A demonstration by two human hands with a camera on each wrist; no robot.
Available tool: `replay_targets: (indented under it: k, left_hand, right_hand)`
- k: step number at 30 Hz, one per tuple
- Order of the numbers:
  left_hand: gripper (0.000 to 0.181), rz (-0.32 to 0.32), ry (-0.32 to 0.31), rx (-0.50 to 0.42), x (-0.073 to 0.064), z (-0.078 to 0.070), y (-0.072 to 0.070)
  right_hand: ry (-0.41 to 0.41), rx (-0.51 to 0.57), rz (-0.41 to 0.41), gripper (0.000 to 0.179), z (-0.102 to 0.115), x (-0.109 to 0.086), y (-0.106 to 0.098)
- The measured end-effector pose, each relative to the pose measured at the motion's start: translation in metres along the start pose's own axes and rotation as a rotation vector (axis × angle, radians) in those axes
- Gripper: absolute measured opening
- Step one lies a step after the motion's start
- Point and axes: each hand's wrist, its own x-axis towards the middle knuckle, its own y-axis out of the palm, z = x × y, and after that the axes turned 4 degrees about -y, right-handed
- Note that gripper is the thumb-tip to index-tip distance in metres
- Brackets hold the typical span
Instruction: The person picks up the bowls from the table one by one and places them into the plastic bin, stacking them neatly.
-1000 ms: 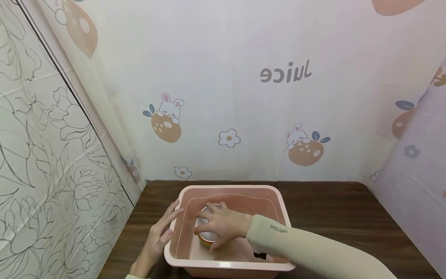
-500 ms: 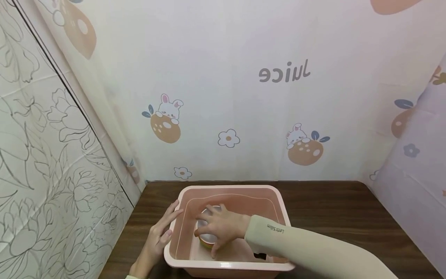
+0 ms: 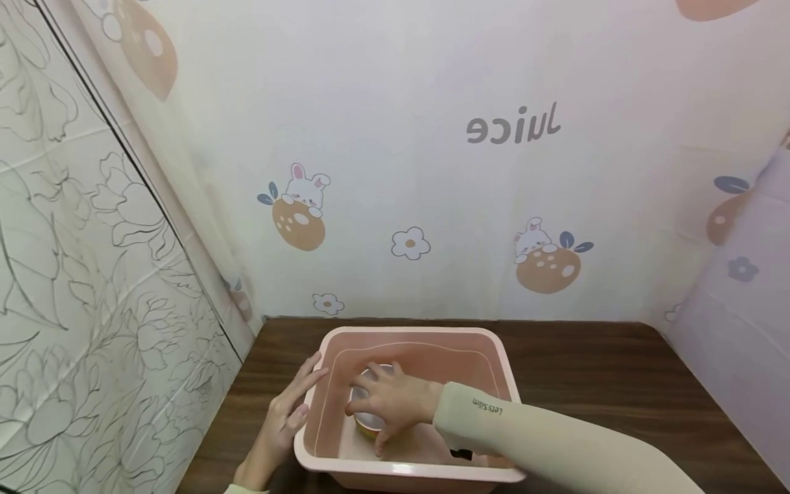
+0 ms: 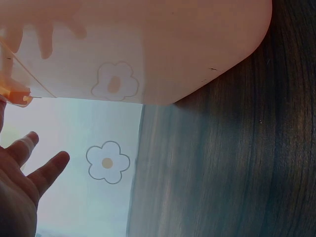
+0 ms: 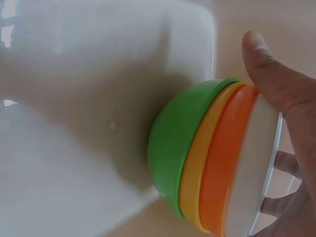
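Note:
Inside a pink plastic tub (image 3: 407, 469) stands a nested stack of bowls. From the outside in, they are a green bowl (image 5: 177, 143), a yellow bowl (image 5: 197, 158), an orange bowl (image 5: 224, 158) and a white bowl (image 5: 253, 158). My right hand (image 3: 401, 403) spans the stack's top, its fingers spread across the white bowl's mouth. The thumb (image 5: 266, 64) sticks out straight past the rim; the fingertips are partly hidden behind the bowl. With straightened fingers, my left hand (image 3: 285, 415) rests against the tub's left rim.
The tub stands on a dark wood-grain table (image 3: 592, 384), with tabletop showing to its right. A printed curtain (image 3: 432, 171) hangs behind the table, and a floral sheet (image 3: 111, 261) hangs on the left. A small black object (image 3: 461, 453) shows under the right sleeve.
The right thumb has shifted slightly outward and toward the tub's near side. Both hands and the bowls otherwise stay where they were; the head view has shifted slightly.

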Motion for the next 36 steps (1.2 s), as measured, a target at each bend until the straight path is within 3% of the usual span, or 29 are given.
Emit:
replay_targets:
  k: [9,21,36]
  left_hand:
    - [0.044,-0.016,0.005,0.014,-0.0042,0.0015,0.0025]
    - [0.044,-0.02,0.016,0.001,0.0028,-0.0017,0.0017]
    - [0.044,-0.045,0.039,-0.009,0.0018,0.0012,0.006]
  right_hand:
    - [0.003,0.013,0.008,0.081,0.0026,-0.0001,0.0016]
    - [0.008,0.029,0.019,0.081,-0.0019,-0.0019,-0.0024]
    - [0.043,0.064,0.062,0.046,-0.0013,-0.0008,-0.0049]
